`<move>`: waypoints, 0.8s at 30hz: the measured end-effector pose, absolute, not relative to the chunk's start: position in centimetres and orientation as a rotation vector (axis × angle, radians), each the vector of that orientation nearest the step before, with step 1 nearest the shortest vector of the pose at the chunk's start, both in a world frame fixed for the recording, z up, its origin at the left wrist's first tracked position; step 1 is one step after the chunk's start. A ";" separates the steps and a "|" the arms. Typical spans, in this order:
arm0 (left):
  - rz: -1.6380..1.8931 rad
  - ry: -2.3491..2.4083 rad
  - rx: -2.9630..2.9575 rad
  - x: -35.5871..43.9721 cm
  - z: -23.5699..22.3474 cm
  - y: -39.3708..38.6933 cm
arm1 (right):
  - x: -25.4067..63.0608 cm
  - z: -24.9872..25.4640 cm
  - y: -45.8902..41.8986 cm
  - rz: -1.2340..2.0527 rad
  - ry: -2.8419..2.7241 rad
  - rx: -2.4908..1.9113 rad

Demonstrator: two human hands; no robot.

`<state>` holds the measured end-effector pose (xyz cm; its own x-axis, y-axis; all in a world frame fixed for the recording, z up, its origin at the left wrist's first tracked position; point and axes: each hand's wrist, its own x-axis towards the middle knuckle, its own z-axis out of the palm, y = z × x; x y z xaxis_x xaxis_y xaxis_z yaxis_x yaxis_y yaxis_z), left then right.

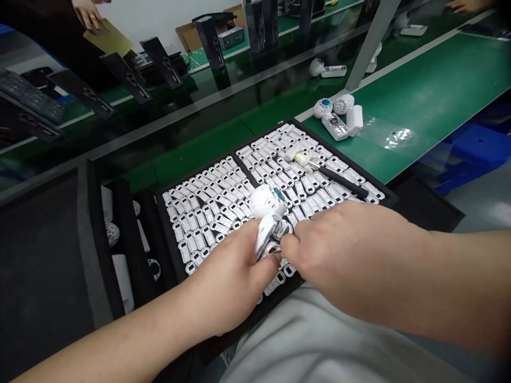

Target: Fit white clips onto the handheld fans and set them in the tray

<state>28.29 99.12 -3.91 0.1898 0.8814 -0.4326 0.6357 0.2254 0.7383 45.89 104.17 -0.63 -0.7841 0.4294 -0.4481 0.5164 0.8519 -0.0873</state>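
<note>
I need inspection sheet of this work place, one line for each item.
Surface: green table, with a dark divided tray near the person.
Job's things: white rounded device held over the tray; many small white parts in it.
Clutter: black-handled tool lying on the parts; clear plastic beside white devices.
Grippers: bare hands; left hand holds the device, right hand is at its lower part, grip hidden.
Cables: nothing seen near the hands.
Surroundings: upright black boxes; another person's hand with yellow sheet.
</note>
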 end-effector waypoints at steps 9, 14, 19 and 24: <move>0.387 1.502 1.479 27.6 -4.1 99.0 | 46.3 -1.4 103.6 -0.180 2.717 0.752; 0.370 1.517 1.499 28.0 -3.8 99.1 | 45.9 -0.5 103.9 -0.267 2.647 0.670; 0.345 1.556 1.524 28.1 -4.0 98.9 | 45.8 -0.5 104.0 -0.308 2.643 0.663; 0.319 1.557 1.547 27.9 -3.9 98.6 | 45.7 -0.2 104.1 -0.321 2.585 0.639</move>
